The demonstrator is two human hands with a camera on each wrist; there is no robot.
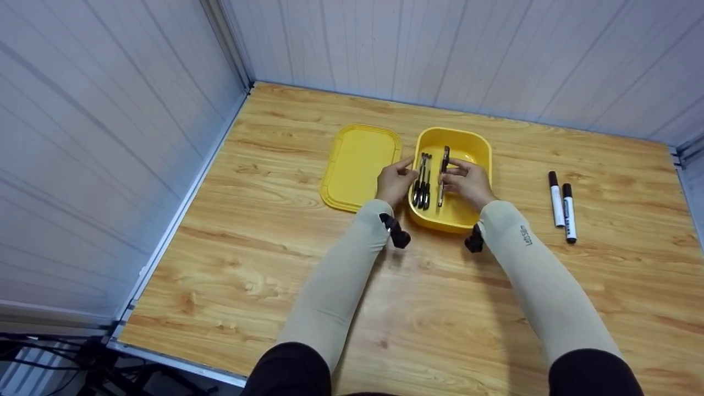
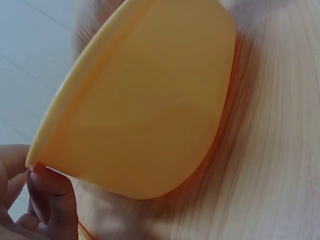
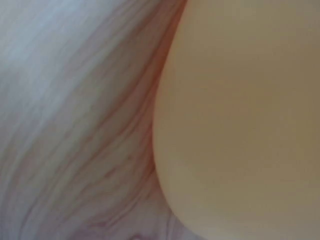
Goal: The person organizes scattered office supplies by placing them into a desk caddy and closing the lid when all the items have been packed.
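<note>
A yellow plastic box point(image 1: 478, 142) sits uncovered on the table, with several black-and-clear gel pens point(image 1: 422, 184) lying side by side along its left wall. My left hand point(image 1: 394, 184) grips the box's left rim; in the left wrist view, bent fingers point(image 2: 55, 192) sit at the rim and against the outer wall. Inside the box, my right hand point(image 1: 467, 180) pinches another gel pen point(image 1: 445, 159) between thumb and fingers, its dark end pointing away from me. Only the box's outer wall point(image 3: 240, 125) and tabletop fill the right wrist view, so that hand is hidden there.
Left of the box lies a flat yellow lid point(image 1: 363, 159), partly behind the left hand. To the right, two white markers with black caps point(image 1: 556, 201) lie nearly parallel on the wooden table point(image 1: 247, 264). Pale panel walls point(image 1: 374, 49) enclose the table's back and left sides.
</note>
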